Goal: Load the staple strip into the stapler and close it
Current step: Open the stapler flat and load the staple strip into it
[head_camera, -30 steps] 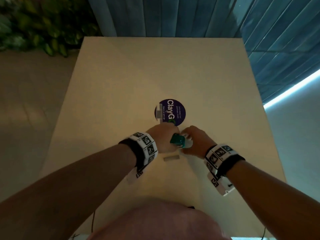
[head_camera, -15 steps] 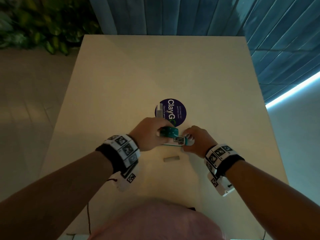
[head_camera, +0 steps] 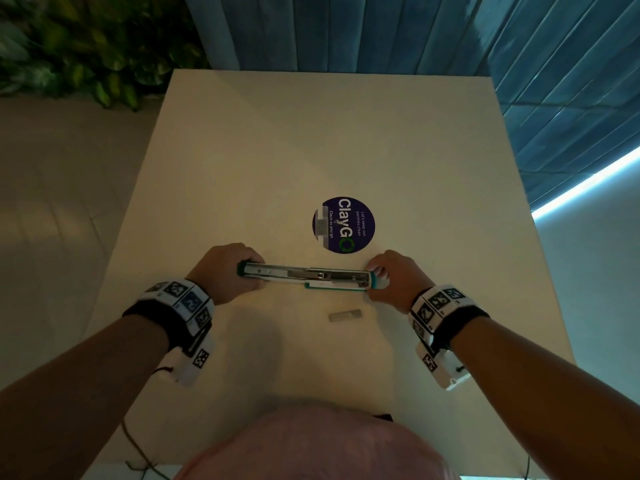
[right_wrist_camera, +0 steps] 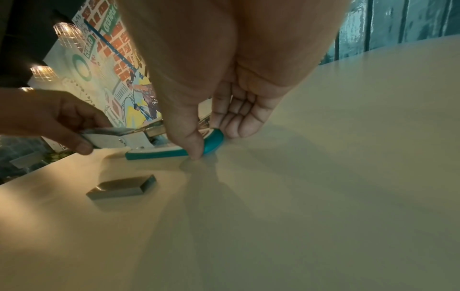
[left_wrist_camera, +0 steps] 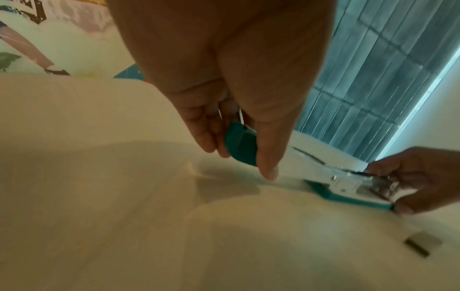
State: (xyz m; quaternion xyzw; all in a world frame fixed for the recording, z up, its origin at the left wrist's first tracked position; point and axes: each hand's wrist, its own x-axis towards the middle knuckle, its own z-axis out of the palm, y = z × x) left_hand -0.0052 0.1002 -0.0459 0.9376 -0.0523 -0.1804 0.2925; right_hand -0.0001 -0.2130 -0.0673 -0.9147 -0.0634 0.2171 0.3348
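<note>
A teal and white stapler (head_camera: 304, 275) lies unfolded flat across the table, its metal channel facing up. My left hand (head_camera: 225, 271) pinches the swung-out teal top end (left_wrist_camera: 241, 145) between thumb and fingers. My right hand (head_camera: 391, 278) pinches the teal base end (right_wrist_camera: 211, 141), thumb in front and fingers behind. A grey staple strip (head_camera: 345, 315) lies loose on the table just in front of the stapler's right half, also seen in the right wrist view (right_wrist_camera: 122, 187) and the left wrist view (left_wrist_camera: 423, 247).
A round purple sticker (head_camera: 344, 225) is stuck to the cream table (head_camera: 311, 133) just behind the stapler. Green plants (head_camera: 86, 57) stand beyond the far left corner, blue slatted panels (head_camera: 346, 29) behind. The person's pink-clad front (head_camera: 311, 448) is at the near edge.
The stapler has gone from folded to swung wide open. My left hand carried the top end out to the left while my right hand kept the base end.
</note>
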